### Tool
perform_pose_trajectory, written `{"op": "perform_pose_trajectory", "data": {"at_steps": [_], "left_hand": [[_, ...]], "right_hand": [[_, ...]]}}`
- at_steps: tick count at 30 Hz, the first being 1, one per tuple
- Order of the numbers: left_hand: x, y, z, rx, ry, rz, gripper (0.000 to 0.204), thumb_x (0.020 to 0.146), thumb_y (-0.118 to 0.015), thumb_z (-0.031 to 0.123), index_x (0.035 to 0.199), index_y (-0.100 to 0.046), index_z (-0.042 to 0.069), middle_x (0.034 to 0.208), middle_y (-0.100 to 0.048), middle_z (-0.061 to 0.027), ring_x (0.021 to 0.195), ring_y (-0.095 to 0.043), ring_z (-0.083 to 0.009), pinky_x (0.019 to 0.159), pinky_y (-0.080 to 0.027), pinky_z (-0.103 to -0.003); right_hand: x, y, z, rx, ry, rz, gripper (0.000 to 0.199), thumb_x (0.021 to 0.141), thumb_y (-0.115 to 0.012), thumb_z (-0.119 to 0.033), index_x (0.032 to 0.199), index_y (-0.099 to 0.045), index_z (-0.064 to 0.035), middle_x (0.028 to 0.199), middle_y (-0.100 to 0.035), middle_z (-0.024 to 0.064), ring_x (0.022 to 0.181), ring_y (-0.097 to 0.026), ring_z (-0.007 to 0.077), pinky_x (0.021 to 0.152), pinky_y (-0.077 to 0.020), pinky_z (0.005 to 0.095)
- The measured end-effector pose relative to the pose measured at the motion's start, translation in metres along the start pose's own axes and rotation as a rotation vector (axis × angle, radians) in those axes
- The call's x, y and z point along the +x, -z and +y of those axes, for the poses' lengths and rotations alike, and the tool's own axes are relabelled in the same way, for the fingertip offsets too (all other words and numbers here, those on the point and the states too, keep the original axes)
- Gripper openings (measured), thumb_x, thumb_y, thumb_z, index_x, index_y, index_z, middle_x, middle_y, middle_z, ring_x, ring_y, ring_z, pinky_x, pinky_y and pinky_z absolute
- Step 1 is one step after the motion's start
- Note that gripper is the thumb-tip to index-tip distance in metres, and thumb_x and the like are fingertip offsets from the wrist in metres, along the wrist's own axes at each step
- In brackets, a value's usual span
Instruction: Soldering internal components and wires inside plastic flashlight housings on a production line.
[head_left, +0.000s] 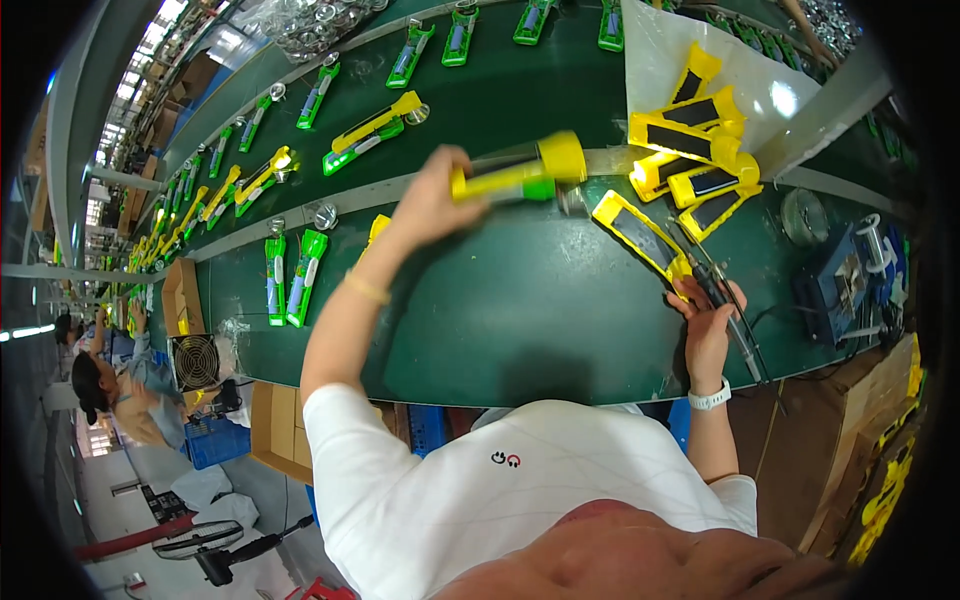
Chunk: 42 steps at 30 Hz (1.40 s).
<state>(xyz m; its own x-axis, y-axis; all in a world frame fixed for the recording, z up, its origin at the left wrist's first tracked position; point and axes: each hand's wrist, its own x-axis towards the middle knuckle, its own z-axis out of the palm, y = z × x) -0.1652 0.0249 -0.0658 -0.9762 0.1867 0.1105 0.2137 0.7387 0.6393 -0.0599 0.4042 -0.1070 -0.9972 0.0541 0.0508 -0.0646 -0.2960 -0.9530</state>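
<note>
Gripping a yellow-and-green lamp body (510, 175) in the left hand (435, 195), closed round one end, with the wider yellow head pointing to the right of that hand, over the green tabletop (480, 320). Holding a dark, slender tool (712, 290) in the right hand (708, 325), half open, with thumb and fingers curled about it. Having a yellow casing (640, 240) with a dark panel at the right fingertips, stretching up and left from them; hard to tell, through the overlap, whether gripped or merely touched. Beyond the right hand, showing a loose pile of yellow casings (690, 140); to its right, a blue box (825, 300) and a spool of wire (875, 245). To the lower left of the left hand, showing two green housings (305, 278) side by side; to its upper left, a yellow-and-green unit (370, 130). Farther beyond that hand, showing a spaced row of green pieces (460, 38).
</note>
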Motion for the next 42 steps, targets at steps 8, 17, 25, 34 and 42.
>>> {"op": "perform_pose_trajectory", "data": {"at_steps": [8, 17, 25, 34, 42], "left_hand": [[0.193, 0.033, -0.072, -0.083, 0.376, -0.484, 0.059, 0.065, -0.074, 0.051, 0.095, -0.059, 0.003, 0.085, -0.061, -0.0050, 0.083, -0.058, -0.0153, 0.072, -0.049, -0.028], [0.275, -0.009, -0.131, 0.516, 0.548, 0.184, 0.076, 0.063, -0.078, 0.035, 0.115, -0.037, -0.004, 0.108, -0.058, -0.0248, 0.101, -0.058, -0.0343, 0.085, -0.048, -0.038], [0.113, 0.035, -0.059, -0.226, 0.100, -0.098, 0.057, 0.068, -0.073, 0.017, 0.119, -0.052, 0.003, 0.111, -0.059, -0.0128, 0.097, -0.058, -0.0214, 0.088, -0.045, -0.033], [-0.062, -0.044, 0.048, 0.028, -0.354, -0.315, 0.053, 0.068, -0.074, 0.017, 0.116, -0.053, 0.009, 0.124, -0.051, -0.0106, 0.125, -0.039, -0.0325, 0.105, -0.028, -0.047], [-0.101, -0.025, 0.016, 0.312, -0.282, 0.006, 0.049, 0.074, -0.066, 0.010, 0.121, -0.051, 0.005, 0.126, -0.049, -0.0142, 0.121, -0.043, -0.0330, 0.098, -0.036, -0.040]], "right_hand": [[0.002, -0.002, 0.003, -0.060, 0.019, 0.015, 0.047, 0.092, -0.039, -0.048, 0.121, -0.029, -0.0132, 0.117, -0.053, 0.0183, 0.106, -0.055, 0.0359, 0.085, -0.0465, 0.0456], [0.004, -0.002, 0.000, -0.049, -0.047, 0.033, 0.050, 0.090, -0.043, -0.049, 0.117, -0.029, -0.0094, 0.116, -0.051, 0.0195, 0.102, -0.057, 0.0383, 0.082, -0.0502, 0.0462], [0.002, 0.001, -0.005, 0.031, -0.103, -0.107, 0.043, 0.095, -0.035, -0.041, 0.121, -0.025, -0.0089, 0.119, -0.049, 0.0213, 0.107, -0.055, 0.0360, 0.089, -0.0445, 0.0468], [0.026, -0.032, 0.005, -0.190, -0.134, -0.222, 0.038, 0.097, -0.034, -0.036, 0.119, -0.035, -0.0044, 0.100, -0.059, 0.0133, 0.085, -0.055, 0.0127, 0.070, -0.0384, 0.0230], [0.001, 0.002, -0.008, 0.128, 0.192, 0.245, 0.029, 0.095, -0.044, -0.030, 0.108, -0.044, -0.0044, 0.081, -0.053, 0.0097, 0.064, -0.050, 0.0147, 0.054, -0.0379, 0.0234]]}}
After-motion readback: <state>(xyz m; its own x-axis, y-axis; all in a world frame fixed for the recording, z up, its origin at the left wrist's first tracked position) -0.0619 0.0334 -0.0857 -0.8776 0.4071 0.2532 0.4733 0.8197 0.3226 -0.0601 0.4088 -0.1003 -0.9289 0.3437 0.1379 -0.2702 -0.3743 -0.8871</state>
